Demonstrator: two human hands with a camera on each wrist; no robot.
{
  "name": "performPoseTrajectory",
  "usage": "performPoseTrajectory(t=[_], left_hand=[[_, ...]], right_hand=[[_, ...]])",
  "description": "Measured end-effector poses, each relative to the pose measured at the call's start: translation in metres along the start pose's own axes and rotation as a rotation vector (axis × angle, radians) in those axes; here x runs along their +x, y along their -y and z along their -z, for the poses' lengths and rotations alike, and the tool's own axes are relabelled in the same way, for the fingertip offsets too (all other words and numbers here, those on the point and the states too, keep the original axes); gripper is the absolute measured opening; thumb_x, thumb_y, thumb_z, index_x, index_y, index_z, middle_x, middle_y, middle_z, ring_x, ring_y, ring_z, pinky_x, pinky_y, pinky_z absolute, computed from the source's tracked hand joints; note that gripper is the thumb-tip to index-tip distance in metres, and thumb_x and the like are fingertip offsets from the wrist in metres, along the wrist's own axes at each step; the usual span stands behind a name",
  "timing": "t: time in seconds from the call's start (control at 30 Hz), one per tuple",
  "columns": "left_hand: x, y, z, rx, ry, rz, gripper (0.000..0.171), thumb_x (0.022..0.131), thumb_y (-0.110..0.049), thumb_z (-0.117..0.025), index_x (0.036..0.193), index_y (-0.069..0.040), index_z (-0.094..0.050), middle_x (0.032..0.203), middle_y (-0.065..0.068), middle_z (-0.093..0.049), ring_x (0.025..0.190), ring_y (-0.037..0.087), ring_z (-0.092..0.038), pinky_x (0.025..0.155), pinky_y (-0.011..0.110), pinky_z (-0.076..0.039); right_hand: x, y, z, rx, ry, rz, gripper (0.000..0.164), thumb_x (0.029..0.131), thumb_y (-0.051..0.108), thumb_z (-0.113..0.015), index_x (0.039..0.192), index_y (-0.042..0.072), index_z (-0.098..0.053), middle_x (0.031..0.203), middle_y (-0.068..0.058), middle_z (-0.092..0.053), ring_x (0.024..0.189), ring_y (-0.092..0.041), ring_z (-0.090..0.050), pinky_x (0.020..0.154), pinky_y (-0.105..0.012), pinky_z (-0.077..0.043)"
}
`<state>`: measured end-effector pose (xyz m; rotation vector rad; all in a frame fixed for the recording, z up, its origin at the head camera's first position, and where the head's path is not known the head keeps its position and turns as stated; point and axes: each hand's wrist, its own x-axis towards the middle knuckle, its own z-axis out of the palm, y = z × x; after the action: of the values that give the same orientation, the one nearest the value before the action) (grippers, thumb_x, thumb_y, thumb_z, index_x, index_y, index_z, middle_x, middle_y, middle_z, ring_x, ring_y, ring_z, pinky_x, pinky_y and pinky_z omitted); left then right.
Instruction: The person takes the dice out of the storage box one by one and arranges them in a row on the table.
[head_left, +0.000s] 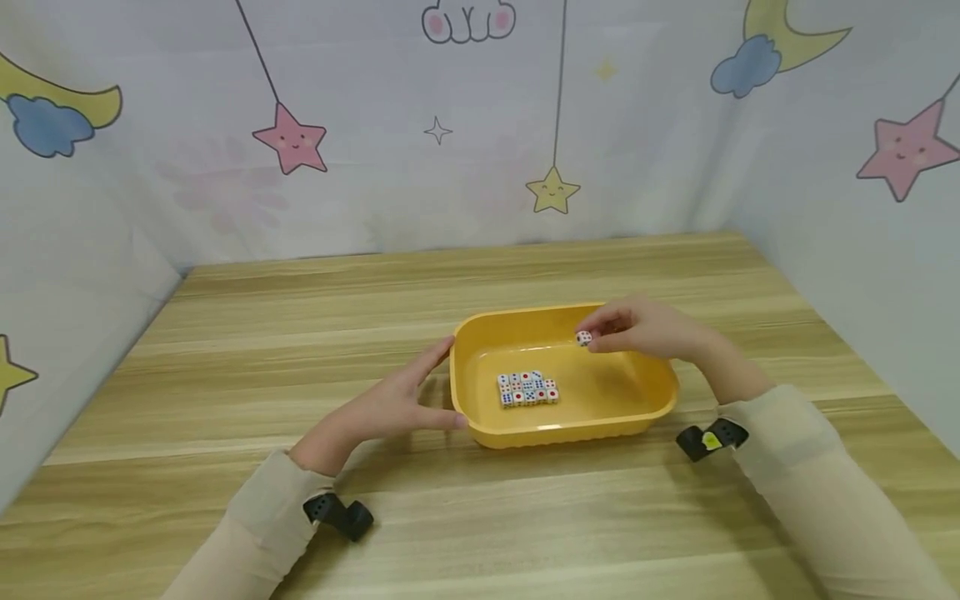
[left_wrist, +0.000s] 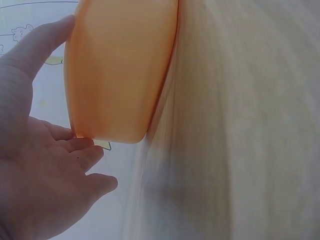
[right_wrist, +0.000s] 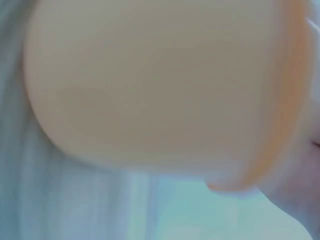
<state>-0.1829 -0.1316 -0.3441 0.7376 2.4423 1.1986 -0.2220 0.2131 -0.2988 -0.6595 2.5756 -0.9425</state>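
A yellow plastic tray [head_left: 562, 432] stands on the table. Inside it, toward the left, several white dice [head_left: 528, 388] with red and blue pips sit packed in rows. My right hand [head_left: 637, 327] is over the tray's right back part, pinching one white die [head_left: 583, 338] between thumb and fingertips, above the tray floor. My left hand [head_left: 401, 404] spans the tray's left end with straight fingers, thumb at the front corner and fingertips near the back one. In the left wrist view that hand [left_wrist: 45, 165] touches the tray's rim [left_wrist: 70, 75]. The right wrist view is blurred; the die is hidden there.
The wood-grain table [head_left: 247, 333] extends around the tray on every side. A white curtain [head_left: 360, 200] printed with stars, moons and clouds encloses the back and both sides. A black wrist strap mount [head_left: 339, 515] juts from the left sleeve, another mount [head_left: 711, 439] from the right.
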Motion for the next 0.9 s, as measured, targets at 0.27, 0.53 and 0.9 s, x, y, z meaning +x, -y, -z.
performPoseTrajectory(t=[0.27, 0.53, 0.9], left_hand=[[0.0, -0.001, 0.0, -0.007, 0.007, 0.0, 0.106, 0.067, -0.047, -0.074, 0.145, -0.024, -0.007, 0.149, -0.007, -0.011, 0.136, 0.015, -0.013, 0.109, 0.046, -0.016], [-0.002, -0.002, 0.001, -0.03, 0.017, 0.004, 0.105, 0.067, -0.045, -0.075, 0.145, -0.028, -0.006, 0.149, -0.009, -0.01, 0.137, 0.016, -0.011, 0.109, 0.048, -0.013], [-0.003, -0.005, 0.002, -0.03, 0.02, -0.004, 0.105, 0.067, -0.044, -0.075, 0.145, -0.025, -0.006, 0.149, -0.008, -0.01, 0.137, 0.015, -0.011, 0.109, 0.046, -0.014]], right_hand=[[-0.029, -0.014, 0.037, 0.055, -0.094, -0.088, 0.041, 0.084, 0.032, -0.062, 0.118, 0.008, -0.058, 0.115, -0.007, -0.06, 0.103, -0.017, -0.055, 0.086, -0.032, -0.047], [-0.049, -0.053, 0.059, -0.034, -0.166, -0.198, 0.05, 0.084, 0.042, -0.058, 0.123, 0.01, -0.055, 0.119, -0.009, -0.059, 0.11, -0.027, -0.052, 0.091, -0.048, -0.041], [-0.045, -0.089, 0.038, -0.138, -0.086, -0.183, 0.037, 0.081, 0.036, -0.064, 0.11, 0.013, -0.065, 0.108, -0.006, -0.064, 0.098, -0.02, -0.055, 0.083, -0.038, -0.044]])
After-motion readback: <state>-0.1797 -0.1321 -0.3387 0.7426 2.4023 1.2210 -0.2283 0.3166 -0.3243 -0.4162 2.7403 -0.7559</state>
